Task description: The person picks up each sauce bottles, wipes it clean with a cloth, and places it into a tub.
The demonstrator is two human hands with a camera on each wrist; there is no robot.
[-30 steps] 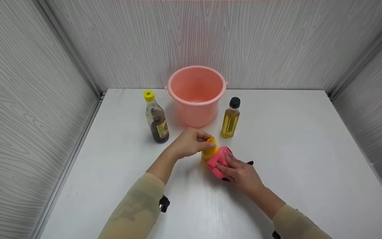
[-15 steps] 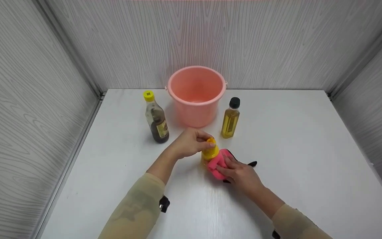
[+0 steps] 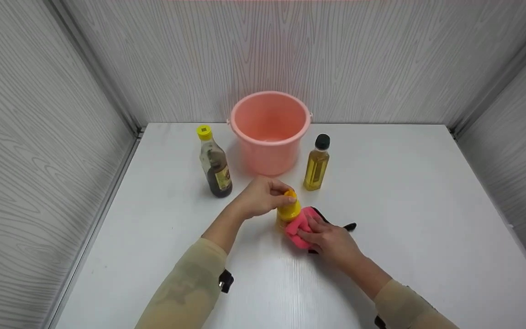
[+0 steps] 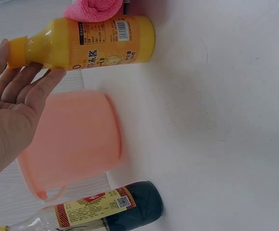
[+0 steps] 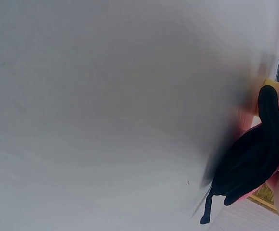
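My left hand point(image 3: 263, 198) pinches the yellow cap point(image 4: 18, 52) of a yellow squeeze bottle point(image 4: 47, 45). The bottle stands upright on the white table, its printed orange label facing the left wrist camera. In my right hand point(image 3: 334, 240) is a folded, fluffy pink cloth point(image 3: 303, 228), gripped and pressed to the right side of the bottle around the label. A black piece point(image 5: 247, 161) shows under the right hand in the right wrist view, and its tip sticks out beyond that hand in the head view. Cloth and fingers hide part of the bottle's lower body.
Behind the hands stands a pink bucket point(image 3: 270, 157). A dark sauce bottle with a yellow cap point(image 3: 217, 169) is to its left, and a small oil bottle with a black cap point(image 3: 317, 169) to its right. Wood-grain panels point(image 3: 263, 55) enclose the white table point(image 3: 409, 192).
The right hand's pink cloth has slid a little down the bottle, uncovering more of the yellow shoulder. The black tip has shifted slightly down and right. The left hand stays on the cap.
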